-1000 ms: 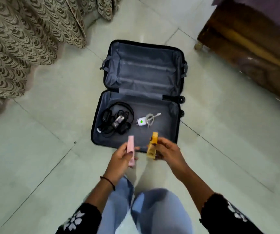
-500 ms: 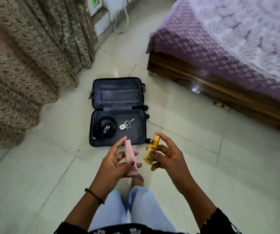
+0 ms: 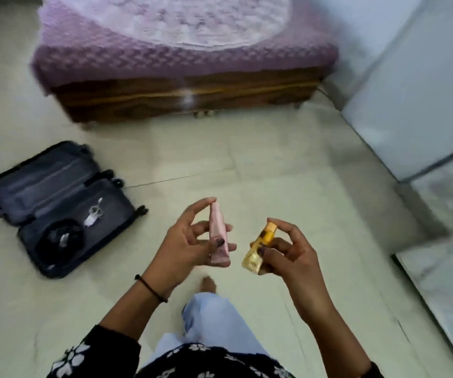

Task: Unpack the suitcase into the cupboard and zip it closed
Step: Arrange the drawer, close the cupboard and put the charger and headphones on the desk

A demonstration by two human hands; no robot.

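Note:
The dark suitcase (image 3: 9, 184) lies open on the floor at the left. In its near half are black headphones (image 3: 56, 241) and a white charger with its cable (image 3: 93, 215). My left hand (image 3: 184, 246) holds a pink tube (image 3: 218, 236) upright between thumb and fingers, well right of the suitcase. My right hand (image 3: 288, 252) grips a small yellow bottle (image 3: 259, 246) with an orange cap, tilted, beside the tube. Both hands are in front of my body, above the floor.
A bed with a purple cover (image 3: 181, 42) on a wooden frame (image 3: 187, 99) stands ahead. A pale blue-grey panel (image 3: 416, 99) rises at the right, with a marble-like surface (image 3: 446, 282) below it. Pale floor tiles (image 3: 288, 165) stretch between them.
My view has swung to the right, so the suitcase has slid to the left edge and the bed is now straight ahead. Both hands still hold the tube and the bottle, now away from the suitcase.

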